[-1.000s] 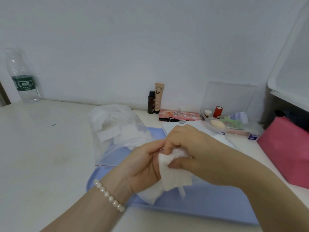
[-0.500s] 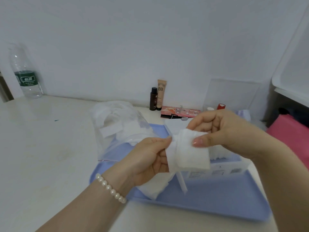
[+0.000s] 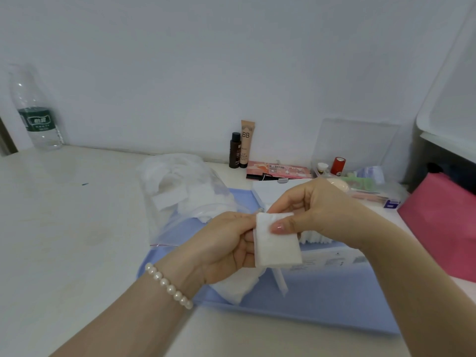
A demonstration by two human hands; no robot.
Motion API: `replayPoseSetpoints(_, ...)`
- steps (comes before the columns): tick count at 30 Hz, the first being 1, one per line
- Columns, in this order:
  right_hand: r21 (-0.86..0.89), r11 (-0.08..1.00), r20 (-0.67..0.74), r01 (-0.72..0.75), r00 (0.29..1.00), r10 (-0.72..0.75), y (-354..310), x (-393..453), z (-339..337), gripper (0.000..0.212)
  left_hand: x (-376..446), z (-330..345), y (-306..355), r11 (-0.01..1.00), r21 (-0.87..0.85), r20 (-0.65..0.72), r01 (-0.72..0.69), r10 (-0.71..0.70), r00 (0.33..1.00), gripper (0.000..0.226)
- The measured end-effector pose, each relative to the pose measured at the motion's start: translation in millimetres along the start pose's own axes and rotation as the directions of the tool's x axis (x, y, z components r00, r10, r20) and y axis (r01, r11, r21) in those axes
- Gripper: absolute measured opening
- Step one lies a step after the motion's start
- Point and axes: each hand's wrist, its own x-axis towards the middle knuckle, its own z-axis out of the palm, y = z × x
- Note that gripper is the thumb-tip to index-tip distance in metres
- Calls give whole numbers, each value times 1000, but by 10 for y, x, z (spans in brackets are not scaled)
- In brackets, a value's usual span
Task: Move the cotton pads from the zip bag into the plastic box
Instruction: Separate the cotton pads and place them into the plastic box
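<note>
My right hand pinches a white square cotton pad between thumb and fingers, held upright above the blue tray. My left hand, with a pearl bracelet on its wrist, grips a bunch of cotton pads that hangs below the palm; its fingertips touch the left edge of the single pad. The clear zip bag, holding more white pads, lies at the tray's far left. The clear plastic box with a row of pads in it stands behind my right hand, partly hidden.
A water bottle stands at the far left by the wall. A dark small bottle, a BB cream tube, a pink flat package and a clear organiser with small items line the back. A pink bag sits at the right.
My right hand has pulled one pad off the bunch, lifted it and turned it flat toward me. My left hand keeps holding the bunch.
</note>
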Motion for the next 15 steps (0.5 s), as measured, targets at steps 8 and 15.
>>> replayPoseSetpoints(8,-70,997,-51,27,998,-31,13,27,43,13,18,-67,-1,1000,-10,30,24,-23,999,54)
replayPoseSetpoints(15,-325,944,-150,62,982,-116,49,55,56,25,-29,-48,-17,988,88,118,-127,116,986,15)
